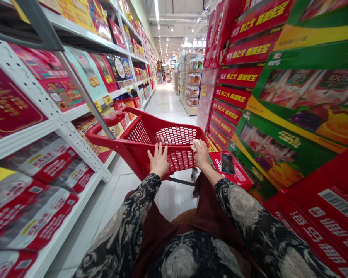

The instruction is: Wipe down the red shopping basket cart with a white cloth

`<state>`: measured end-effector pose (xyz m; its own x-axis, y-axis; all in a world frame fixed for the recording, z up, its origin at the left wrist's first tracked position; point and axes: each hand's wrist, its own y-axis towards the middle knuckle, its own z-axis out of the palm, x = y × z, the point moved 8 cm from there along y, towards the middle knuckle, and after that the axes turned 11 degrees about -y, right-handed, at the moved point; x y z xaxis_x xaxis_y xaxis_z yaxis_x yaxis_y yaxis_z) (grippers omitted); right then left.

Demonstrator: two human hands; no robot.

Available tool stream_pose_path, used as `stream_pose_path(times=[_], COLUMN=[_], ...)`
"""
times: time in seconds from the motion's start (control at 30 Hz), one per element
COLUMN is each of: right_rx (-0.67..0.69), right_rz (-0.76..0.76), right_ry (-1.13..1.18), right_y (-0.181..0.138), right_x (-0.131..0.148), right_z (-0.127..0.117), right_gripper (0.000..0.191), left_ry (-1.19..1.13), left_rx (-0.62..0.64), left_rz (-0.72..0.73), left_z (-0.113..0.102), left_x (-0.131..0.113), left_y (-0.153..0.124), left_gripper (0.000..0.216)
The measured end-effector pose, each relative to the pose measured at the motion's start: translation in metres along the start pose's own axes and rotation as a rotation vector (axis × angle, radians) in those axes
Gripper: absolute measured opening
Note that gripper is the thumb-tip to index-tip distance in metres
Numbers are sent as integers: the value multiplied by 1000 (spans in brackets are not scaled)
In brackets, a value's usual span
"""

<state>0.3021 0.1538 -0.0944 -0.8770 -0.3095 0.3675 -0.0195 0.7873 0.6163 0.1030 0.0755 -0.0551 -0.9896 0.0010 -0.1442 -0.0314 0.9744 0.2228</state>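
A red plastic shopping cart (174, 135) with a honeycomb-holed basket stands crosswise just in front of me. My left hand (160, 161) rests against its near side, fingers stretched out and spread, with the tips by the rim. Closed at the basket's right end, my right hand (202, 155) grips a crumpled white cloth (196, 145), perhaps a tissue, against the rim. A grey metal bar (84, 92) rises from the cart's left end toward a dark grey handle (31, 31). I see no goods inside the visible part of the basket.
White shelving (75, 154) with boxed and bagged goods lines the left. Stacked red drink cartons (234, 88) and green juice boxes (307, 96) crowd the right. A red carton (240, 175) sits low beside my right forearm. People (160, 71) stand far down the tiled aisle (165, 98).
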Motion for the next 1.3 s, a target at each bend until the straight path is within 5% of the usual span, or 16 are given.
stream_pose_path(times=[0.37,0.7,1.0,1.3], right_rx=[66,62,106,76], right_rz=[-51,-37,-210,-46], right_ry=[-7,-2,-13,-77], right_y=[3,7,2,6], right_x=[32,32,81,35], right_z=[9,7,17,3], right_gripper=[54,53,51,53], left_ry=[33,19,26,43], left_rx=[29,39,26,-55], left_rz=[3,39,51,22], left_z=[-1,-1,-3,-9], left_x=[-8,-12,-12,8], left_y=[4,6,6,-3], left_gripper=[73,73,69,69])
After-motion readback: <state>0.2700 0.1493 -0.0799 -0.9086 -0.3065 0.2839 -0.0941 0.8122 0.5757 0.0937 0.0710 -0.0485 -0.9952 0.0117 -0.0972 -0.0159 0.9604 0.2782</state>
